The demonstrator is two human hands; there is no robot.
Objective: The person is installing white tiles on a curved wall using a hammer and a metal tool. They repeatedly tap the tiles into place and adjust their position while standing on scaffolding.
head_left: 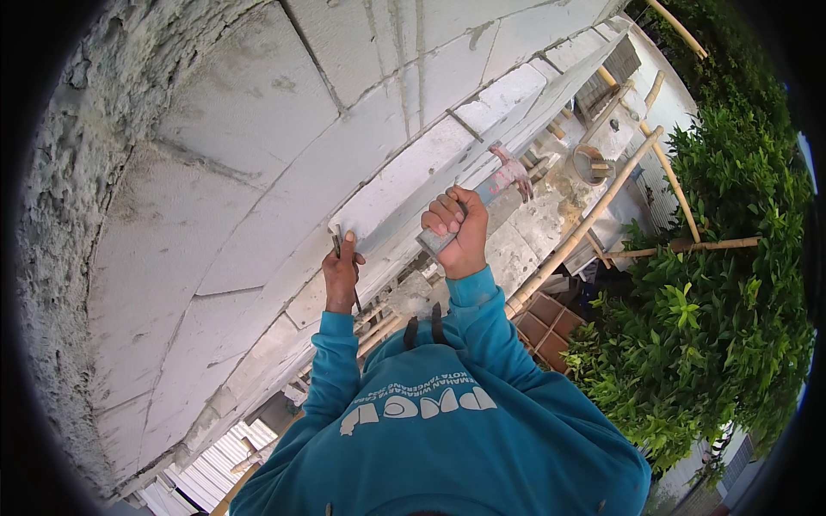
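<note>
A big wall of pale blocks [284, 189] fills the left side, with thin lines between the blocks and a few grey smears on it. At the far left is a strip of rough, lumpy grey cement [52, 249].

The left hand [342, 271] is at the edge of the wall. Its fingers are curled around a thin metal rod [336, 239], with the thumb pointing up. The right hand [458, 230] is squeezed tight around the handle of a hammer [499, 182]. The hammer is up in front of the person's teal top [422, 430], and its reddish head points away to the right.

Past the hammer is a messy grey platform [538, 225] with splashes on it. A round bucket [581, 163] is farther along. Bamboo poles [590, 215] run beside it, and leafy green bushes [723, 284] fill the right side, outdoors.
</note>
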